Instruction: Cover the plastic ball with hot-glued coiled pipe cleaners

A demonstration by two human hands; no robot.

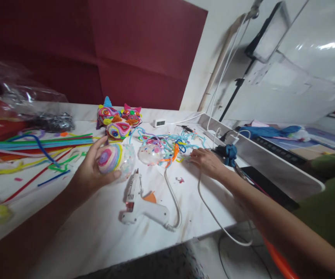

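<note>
Cradling the clear, rounded plastic shell with its pink, yellow and blue fuzzy coil (109,158), our left hand (94,166) has fingers over the far side and thumb along the near side, a moderately wide grip that seems chosen to leave the coiled face uncovered. The shell is at left of centre, above the white marbled table (97,236). Our right hand (206,162) reaches to the right end of the tangled, multicoloured pipe-cleaner pieces (181,143), fingers bent down; we cannot tell whether they pinch anything. Between our hands rests a second clear, speckled plastic shell (150,154), beside the tangle. Nearer us lies a white glue gun with an orange trigger (144,209), on its side with its nozzle pointing far, perhaps so that the handle falls within reach. Just beyond the held shell, three colourful, coil-covered ornaments (119,122) sit clustered, probably set back for working room. Long, straight pipe cleaners in many colours (48,143) spread at far left, roughly lengthwise, which likely makes single colours easier to pick out.
</note>
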